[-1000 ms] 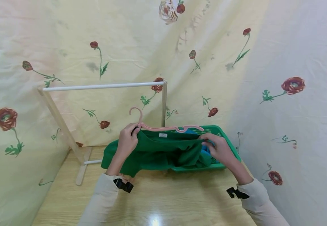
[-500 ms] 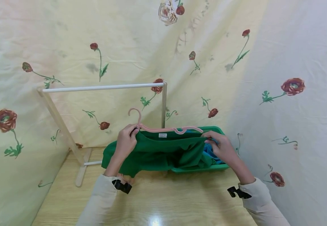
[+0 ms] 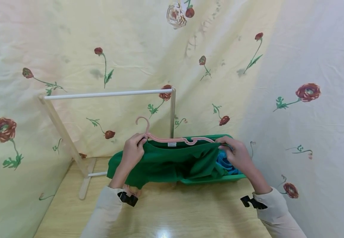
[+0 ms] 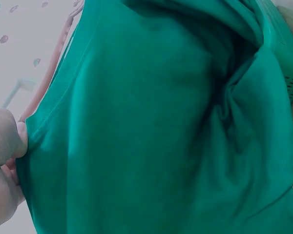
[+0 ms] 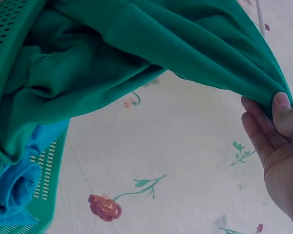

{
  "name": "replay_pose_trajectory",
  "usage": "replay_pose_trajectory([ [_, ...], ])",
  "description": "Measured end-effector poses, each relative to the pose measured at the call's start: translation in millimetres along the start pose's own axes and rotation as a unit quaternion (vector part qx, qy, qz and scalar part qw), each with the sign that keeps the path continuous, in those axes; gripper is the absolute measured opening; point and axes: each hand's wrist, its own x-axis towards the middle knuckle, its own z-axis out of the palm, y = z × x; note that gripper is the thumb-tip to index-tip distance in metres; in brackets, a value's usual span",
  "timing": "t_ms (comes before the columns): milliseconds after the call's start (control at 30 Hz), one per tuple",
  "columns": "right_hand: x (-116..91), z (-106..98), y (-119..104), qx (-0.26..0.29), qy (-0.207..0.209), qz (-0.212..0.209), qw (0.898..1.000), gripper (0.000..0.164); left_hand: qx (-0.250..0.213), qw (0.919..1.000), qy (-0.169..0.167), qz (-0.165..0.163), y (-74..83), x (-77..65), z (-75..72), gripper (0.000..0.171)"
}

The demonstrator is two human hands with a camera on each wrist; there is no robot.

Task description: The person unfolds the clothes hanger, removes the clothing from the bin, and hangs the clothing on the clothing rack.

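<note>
A green shirt (image 3: 172,162) is stretched between both hands, its white neck label (image 3: 172,144) facing up at the back of the collar. A pink clothes hanger (image 3: 172,140) lies along the neck opening, its hook pointing up and its left half hidden inside the shirt. My left hand (image 3: 133,150) pinches the collar together with the hanger just below the hook. In the right wrist view, my right hand (image 5: 278,141) pinches the shirt's edge between thumb and fingers, close to the hanger's right end. The shirt's lower part drapes over the basket.
A green perforated basket (image 3: 213,180) with blue cloth (image 3: 226,163) inside stands behind the shirt at right. At back left rises a rack with a white rail (image 3: 109,94) and wooden posts. Pink plastic (image 3: 133,190) shows on the wooden table (image 3: 166,208) under the shirt.
My right hand has moved a little to the right, drawing the collar's edge outward and up over the hanger's right end. The left hand stays nearly in place at the hook.
</note>
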Motion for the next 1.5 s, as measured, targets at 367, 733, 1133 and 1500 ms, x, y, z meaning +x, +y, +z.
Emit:
replay_pose_trajectory([
  [367,8.4,-11.4,-2.9,-0.004,-0.015,0.0,1.0,0.03,0.001,0.9999,-0.013,0.002,2.4,0.6,-0.5,0.023],
  [733,19.2,-16.5,-3.5,-0.023,-0.043,-0.04,0.998,0.035,0.026,0.999,-0.015,0.032,13.4,-6.7,4.3,0.023],
  [1133,35.9,-13.4,-13.2,-0.033,-0.059,-0.083,0.994,0.029,0.034,0.9981,-0.01,0.051,34.1,-9.5,12.7,0.022],
  [1500,59.0,3.7,-35.5,-0.008,-0.083,-0.08,0.993,0.022,0.019,0.9979,-0.018,0.059,57.7,-6.7,29.6,0.025],
])
